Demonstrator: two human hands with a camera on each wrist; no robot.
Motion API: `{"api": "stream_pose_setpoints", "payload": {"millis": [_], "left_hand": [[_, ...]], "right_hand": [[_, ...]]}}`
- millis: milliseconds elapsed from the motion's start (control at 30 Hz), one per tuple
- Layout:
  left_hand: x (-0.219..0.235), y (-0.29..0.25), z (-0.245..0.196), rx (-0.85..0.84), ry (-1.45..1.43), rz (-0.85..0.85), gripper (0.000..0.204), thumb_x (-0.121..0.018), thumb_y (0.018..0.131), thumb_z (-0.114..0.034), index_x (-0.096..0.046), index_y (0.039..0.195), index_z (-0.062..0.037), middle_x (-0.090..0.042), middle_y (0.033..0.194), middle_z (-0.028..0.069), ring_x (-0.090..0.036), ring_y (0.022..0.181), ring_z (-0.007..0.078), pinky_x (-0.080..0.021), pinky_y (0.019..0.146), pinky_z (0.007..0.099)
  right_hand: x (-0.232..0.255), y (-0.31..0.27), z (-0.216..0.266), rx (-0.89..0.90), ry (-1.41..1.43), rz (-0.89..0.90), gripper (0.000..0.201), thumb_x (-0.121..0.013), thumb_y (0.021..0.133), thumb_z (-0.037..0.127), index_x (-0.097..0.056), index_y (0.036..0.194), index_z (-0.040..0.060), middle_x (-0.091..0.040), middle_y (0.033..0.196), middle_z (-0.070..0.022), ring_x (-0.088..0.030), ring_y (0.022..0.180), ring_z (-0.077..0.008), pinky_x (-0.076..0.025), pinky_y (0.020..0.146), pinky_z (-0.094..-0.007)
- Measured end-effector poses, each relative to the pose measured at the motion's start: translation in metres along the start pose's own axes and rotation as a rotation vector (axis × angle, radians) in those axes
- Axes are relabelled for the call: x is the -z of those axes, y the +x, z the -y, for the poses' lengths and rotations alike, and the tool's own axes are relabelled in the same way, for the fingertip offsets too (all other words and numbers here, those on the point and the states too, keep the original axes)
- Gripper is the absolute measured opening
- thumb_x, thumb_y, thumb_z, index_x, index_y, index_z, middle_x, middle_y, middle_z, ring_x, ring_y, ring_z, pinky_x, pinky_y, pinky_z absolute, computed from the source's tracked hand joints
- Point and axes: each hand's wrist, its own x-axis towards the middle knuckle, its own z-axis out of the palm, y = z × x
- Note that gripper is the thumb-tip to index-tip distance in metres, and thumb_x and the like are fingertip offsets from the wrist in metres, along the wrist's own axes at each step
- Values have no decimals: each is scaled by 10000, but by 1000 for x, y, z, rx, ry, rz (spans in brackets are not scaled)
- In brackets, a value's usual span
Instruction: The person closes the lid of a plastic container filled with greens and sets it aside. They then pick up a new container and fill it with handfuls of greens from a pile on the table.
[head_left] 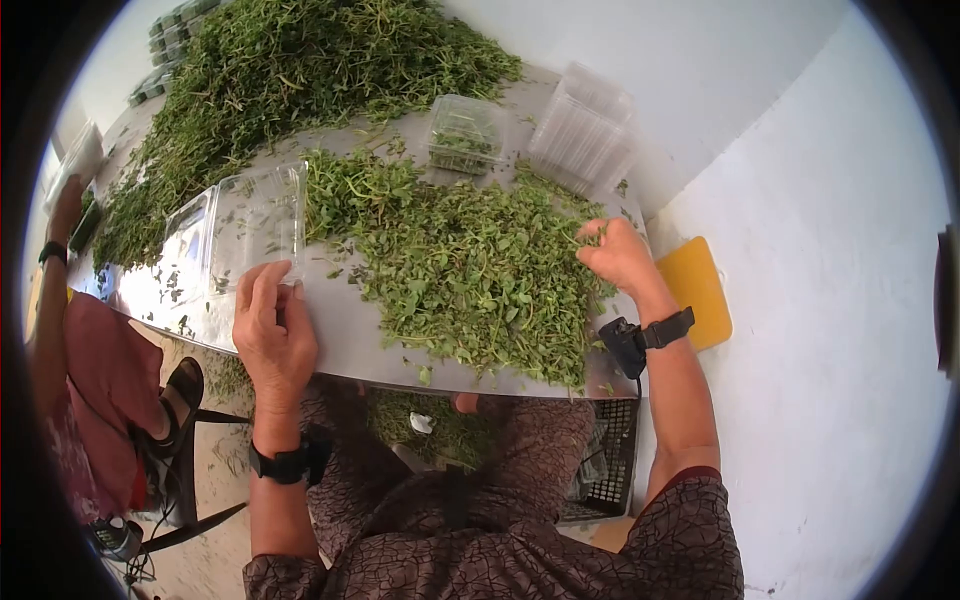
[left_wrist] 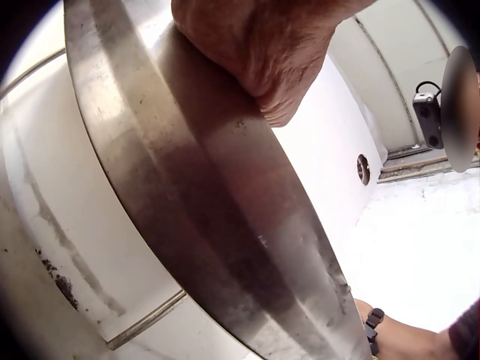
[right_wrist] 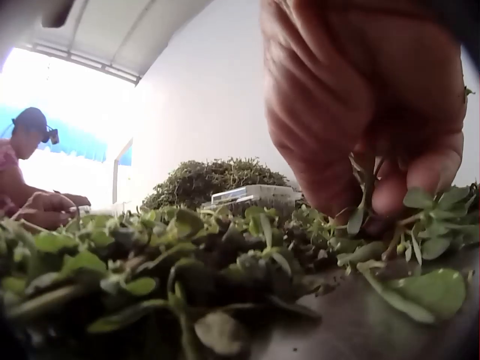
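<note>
My right hand (head_left: 615,255) is at the right edge of a spread pile of leafy green sprigs (head_left: 470,270) on the metal table. In the right wrist view, the thumb and fingers of the right hand (right_wrist: 367,112) pinch a few stems (right_wrist: 364,191) low over the tabletop. Beside the pile on the left lies an open clear plastic clamshell box (head_left: 255,215), with bits of leaf in it. My left hand (head_left: 275,325) rests at the table's front edge, its loosely bent fingertips right at the box's near corner. In the left wrist view its fingers are hidden above the table rim (left_wrist: 195,165).
A box filled with greens (head_left: 465,135) and stacked clear boxes (head_left: 585,130) stand behind the pile. A large heap of greens (head_left: 330,60) covers the back left. Another person's arm (head_left: 60,225) reaches in at far left. A yellow board (head_left: 695,290) leans by the wall.
</note>
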Motion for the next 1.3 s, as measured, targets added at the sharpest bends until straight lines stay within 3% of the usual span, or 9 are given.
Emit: {"api": "stream_pose_setpoints", "payload": {"millis": [133, 267, 467, 667, 733, 800, 933, 1133, 1300], "left_hand": [[0, 0, 1, 4, -3, -10, 286, -609, 798, 76, -609, 1071, -7, -611, 1026, 122, -608, 678, 182, -498, 618, 284], [-3, -1, -2, 40, -28, -20, 288, -599, 794, 76, -609, 1069, -6, -609, 1037, 128, -620, 699, 200, -506, 642, 298], [-2, 0, -2, 26, -20, -41, 292, -614, 761, 76, -607, 1038, -19, -606, 1006, 137, -628, 672, 252, -509, 623, 334], [-1, 0, -2, 20, -24, -21, 294, -608, 757, 80, -606, 1037, -11, -605, 1010, 145, -634, 701, 278, -512, 632, 346], [-1, 0, -2, 15, -17, -25, 295, -607, 756, 81, -606, 1036, -12, -606, 1007, 147, -631, 702, 285, -512, 634, 347], [-1, 0, -2, 12, -18, -21, 296, -607, 755, 82, -606, 1036, -14, -608, 1003, 150, -628, 703, 293, -513, 636, 348], [-1, 1, -4, 9, -24, -30, 273, -593, 780, 86, -610, 1037, -4, -616, 1005, 151, -630, 698, 271, -514, 633, 337], [1, -1, 0, 14, -26, 20, 250, -569, 844, 64, -605, 1086, 13, -608, 1046, 129, -624, 793, 210, -512, 714, 299], [-1, -1, 1, -5, 48, -8, 237, -573, 860, 55, -608, 1089, 4, -612, 1027, 109, -614, 778, 194, -502, 704, 291]], "right_hand": [[-2, 0, 2, -19, -85, -5, 289, -618, 704, 112, -702, 962, 15, -553, 568, -150, -548, 544, -295, -458, 597, -394], [7, -3, -8, 64, 89, -93, 197, -620, 723, 99, -687, 876, -6, -536, 548, -86, -524, 513, -183, -420, 524, -359], [28, -3, 59, 104, 488, 54, 85, -605, 804, 66, -647, 810, -8, -510, 559, 18, -423, 433, -47, -312, 394, -235], [28, 25, 146, 258, 443, 142, 256, -646, 844, 115, -657, 1064, -15, -616, 700, -52, -525, 508, -74, -386, 432, -232], [24, 28, 163, 457, 449, 109, 445, -661, 855, 147, -573, 1257, -22, -669, 933, -175, -650, 731, -156, -496, 569, -270], [25, 23, 165, 477, 465, 133, 487, -658, 859, 157, -540, 1296, -22, -650, 1018, -220, -653, 851, -199, -515, 656, -303], [27, 11, 132, 448, 488, 140, 499, -649, 863, 160, -527, 1307, -33, -602, 1184, -288, -627, 1068, -277, -519, 834, -368], [52, 6, 6, 232, 170, -62, 396, -649, 842, 113, -607, 1214, -18, -649, 1153, -211, -634, 1048, -294, -495, 881, -372], [41, -11, -77, 46, 130, -143, 395, -660, 809, 101, -627, 1192, 7, -662, 1119, -206, -643, 1020, -303, -497, 863, -382]]}}
